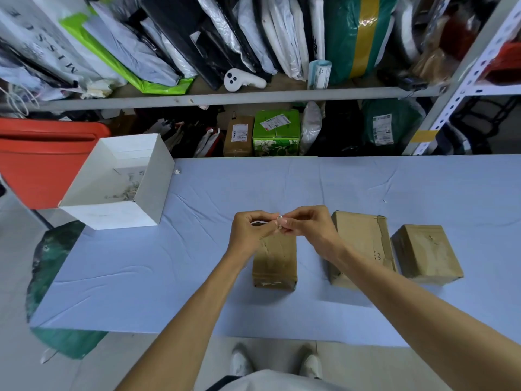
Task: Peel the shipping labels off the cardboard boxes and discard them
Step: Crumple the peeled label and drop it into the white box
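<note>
Left hand (251,231), right hand (308,227) pinching label (279,221), box (275,268) end-on

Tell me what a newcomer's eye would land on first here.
At the centre, the left hand and right hand meet, their fingers pinching a white scrap above the leftmost cardboard box on the blue table. A second box and a third box stand to its right. At the table's far left corner, an open white bin holds bits of torn paper.
</note>
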Tool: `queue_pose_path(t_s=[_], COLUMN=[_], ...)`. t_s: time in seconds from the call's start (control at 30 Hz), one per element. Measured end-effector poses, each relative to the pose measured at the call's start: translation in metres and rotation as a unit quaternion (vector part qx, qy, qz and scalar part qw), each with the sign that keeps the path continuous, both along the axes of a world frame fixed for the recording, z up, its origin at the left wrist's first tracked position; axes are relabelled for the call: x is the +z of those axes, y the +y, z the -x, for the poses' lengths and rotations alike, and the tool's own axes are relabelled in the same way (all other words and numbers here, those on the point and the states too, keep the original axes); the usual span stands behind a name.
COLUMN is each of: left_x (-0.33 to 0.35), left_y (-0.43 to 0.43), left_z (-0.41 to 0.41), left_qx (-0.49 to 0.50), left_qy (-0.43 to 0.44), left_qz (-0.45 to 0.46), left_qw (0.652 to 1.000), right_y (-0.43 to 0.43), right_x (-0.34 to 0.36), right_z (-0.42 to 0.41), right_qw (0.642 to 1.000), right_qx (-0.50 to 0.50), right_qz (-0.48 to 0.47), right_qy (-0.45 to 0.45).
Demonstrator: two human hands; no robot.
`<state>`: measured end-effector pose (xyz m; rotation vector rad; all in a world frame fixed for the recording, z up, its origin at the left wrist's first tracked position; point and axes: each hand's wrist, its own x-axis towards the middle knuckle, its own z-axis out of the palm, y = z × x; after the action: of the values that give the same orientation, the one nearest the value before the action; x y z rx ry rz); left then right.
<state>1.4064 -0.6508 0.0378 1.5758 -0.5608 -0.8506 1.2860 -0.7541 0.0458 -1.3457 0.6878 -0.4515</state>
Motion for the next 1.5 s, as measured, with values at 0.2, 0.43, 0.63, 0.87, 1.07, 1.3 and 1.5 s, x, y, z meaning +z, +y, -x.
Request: queue_pose_path(t_s=[0.2,0.43,0.63,0.87,1.07,1.3,1.5], left_x=[0.011,0.014,0.018,0.016,0.007,0.019,0.027], left_y=[-0.005,-0.002,0.000,0.017,0.045,0.084,0.129], left_z=[-0.004,0.000,0.010,0.010,0.010,-0.024,-0.065], left_qx=[-0.056,-0.085,-0.023,0.082,0.101,0.067,0.014], left_qy=[-0.110,-0.222,-0.226,-0.089,-0.060,-0.161,-0.299], left_qz=[-0.012,-0.060,-0.047,-0.026,-0.012,-0.076,-0.177], left_qw=[0.992,0.970,0.973,0.992,0.993,0.982,0.937], right_y=[-0.002,0.000,0.005,0.016,0.032,0.066,0.097], right_x=[-0.002,-0.003,-0.005,0.005,0.006,0.009,0.012], right_z=[-0.003,0.001,-0.004,-0.005,-0.018,-0.056,-0.094], right_qw=[0.997,0.998,0.993,0.998,0.999,0.994,0.974], right_qx=[-0.069,-0.035,-0.084,-0.052,0.020,0.016,0.054], right_qz=[-0.041,0.034,0.049,-0.018,0.006,0.073,0.177], right_qy=[-0.022,0.043,0.063,0.006,0.050,0.082,0.133])
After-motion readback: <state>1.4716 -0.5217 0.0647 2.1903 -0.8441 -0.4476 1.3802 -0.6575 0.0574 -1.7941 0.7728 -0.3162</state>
